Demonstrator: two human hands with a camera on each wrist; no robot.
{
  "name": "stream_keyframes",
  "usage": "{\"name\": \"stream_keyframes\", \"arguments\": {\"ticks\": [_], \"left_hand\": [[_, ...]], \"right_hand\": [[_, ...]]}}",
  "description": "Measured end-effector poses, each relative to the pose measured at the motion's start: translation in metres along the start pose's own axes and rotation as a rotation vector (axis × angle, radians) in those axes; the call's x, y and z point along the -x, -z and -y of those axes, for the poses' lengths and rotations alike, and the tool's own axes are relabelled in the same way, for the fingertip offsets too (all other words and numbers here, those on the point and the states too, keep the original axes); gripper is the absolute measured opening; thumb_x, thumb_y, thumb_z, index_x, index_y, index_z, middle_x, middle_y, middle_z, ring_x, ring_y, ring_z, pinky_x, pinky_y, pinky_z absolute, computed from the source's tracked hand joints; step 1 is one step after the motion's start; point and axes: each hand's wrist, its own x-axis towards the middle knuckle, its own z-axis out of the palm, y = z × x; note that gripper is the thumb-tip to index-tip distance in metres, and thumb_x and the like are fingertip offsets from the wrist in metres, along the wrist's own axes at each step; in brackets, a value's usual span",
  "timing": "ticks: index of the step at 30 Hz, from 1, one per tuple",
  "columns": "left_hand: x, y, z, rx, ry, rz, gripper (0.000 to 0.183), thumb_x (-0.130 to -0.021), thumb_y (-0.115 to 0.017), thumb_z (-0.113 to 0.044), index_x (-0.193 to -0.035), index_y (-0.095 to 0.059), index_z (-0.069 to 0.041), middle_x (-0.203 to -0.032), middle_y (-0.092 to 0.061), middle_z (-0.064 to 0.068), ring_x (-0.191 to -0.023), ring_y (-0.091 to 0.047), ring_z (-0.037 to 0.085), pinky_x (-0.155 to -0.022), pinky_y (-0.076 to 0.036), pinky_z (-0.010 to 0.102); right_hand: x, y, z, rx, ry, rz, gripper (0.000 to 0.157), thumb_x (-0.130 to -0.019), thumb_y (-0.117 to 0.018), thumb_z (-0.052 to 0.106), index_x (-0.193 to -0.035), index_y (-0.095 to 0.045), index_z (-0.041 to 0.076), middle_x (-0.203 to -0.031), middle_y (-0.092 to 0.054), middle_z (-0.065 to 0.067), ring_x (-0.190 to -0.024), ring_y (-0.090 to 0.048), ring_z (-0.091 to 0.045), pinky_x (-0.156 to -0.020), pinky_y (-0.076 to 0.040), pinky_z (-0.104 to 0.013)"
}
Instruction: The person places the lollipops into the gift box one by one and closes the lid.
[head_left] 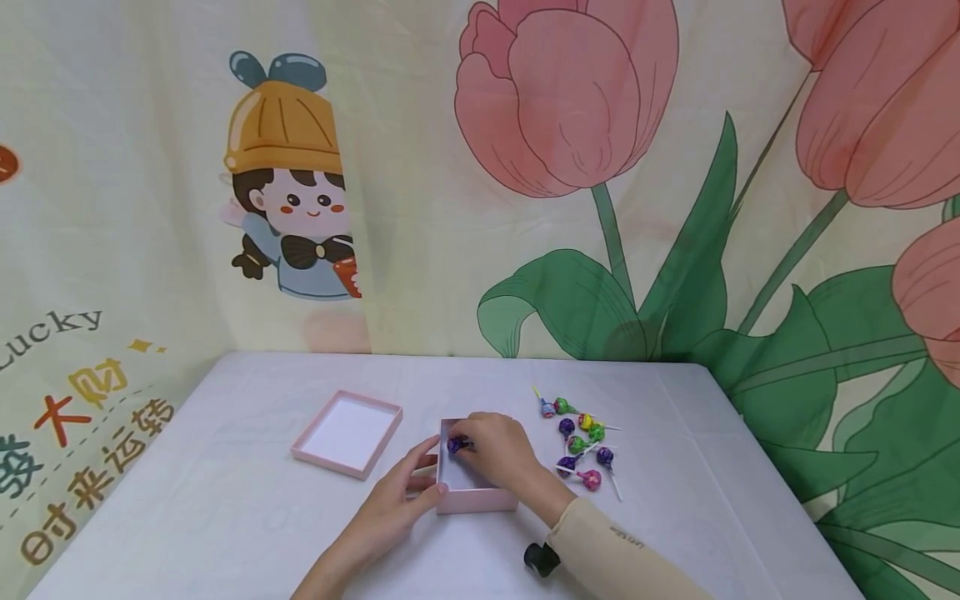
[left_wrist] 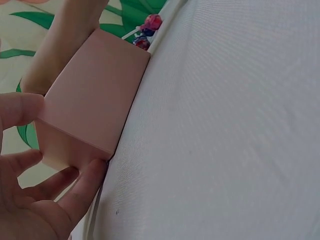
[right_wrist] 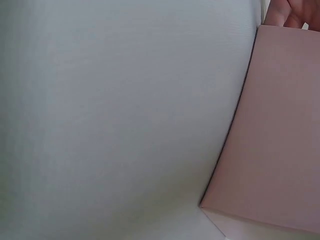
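On the table a pink box (head_left: 477,501) stands without its lid. My right hand (head_left: 498,446) reaches into it and pinches a lollipop with a dark purple wrapper (head_left: 456,445) near the box's far left part; its stick is mostly hidden by the fingers. My left hand (head_left: 393,500) rests its fairly straight fingers against the box's left wall, the thumb at the near left corner. In the left wrist view, the left hand's fingertips (left_wrist: 95,170) touch the pink side low down, close to the cloth. The right wrist view shows the box's outer wall (right_wrist: 280,130), not the right hand's fingers.
Several wrapped lollipops (head_left: 591,479) lie in a loose group right of the box. A pink-edged lid (head_left: 348,435) lies to the left, white inside up. By the right sleeve is a small black object (head_left: 540,559). A printed curtain (head_left: 420,208) hangs behind.
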Motion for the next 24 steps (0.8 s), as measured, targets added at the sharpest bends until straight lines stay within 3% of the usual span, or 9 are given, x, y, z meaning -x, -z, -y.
{"name": "stream_keyframes", "arguments": {"ticks": [14, 24], "left_hand": [[-0.0023, -0.0017, 0.0015, 0.007, 0.019, -0.008, 0.070, -0.101, -0.074, -0.026, -0.163, -0.042, -0.024, -0.152, -0.056, 0.018, -0.126, -0.064, 0.029, -0.098, -0.055, 0.040], [-0.0019, -0.0018, 0.0006, 0.011, 0.013, 0.002, 0.070, -0.102, -0.073, -0.026, -0.164, -0.041, -0.024, -0.152, -0.056, 0.017, -0.128, -0.064, 0.030, -0.099, -0.055, 0.040]], "right_hand": [[-0.0027, -0.0017, 0.0039, 0.009, -0.025, 0.053, 0.024, -0.088, -0.089, 0.016, -0.111, -0.083, 0.016, -0.105, -0.082, 0.004, -0.098, -0.077, -0.013, -0.088, -0.063, -0.033], [-0.0030, 0.0000, 0.0028, -0.068, -0.039, 0.082, 0.026, -0.089, -0.087, 0.009, -0.114, -0.081, 0.012, -0.106, -0.081, 0.000, -0.099, -0.076, -0.013, -0.091, -0.062, -0.031]]}}
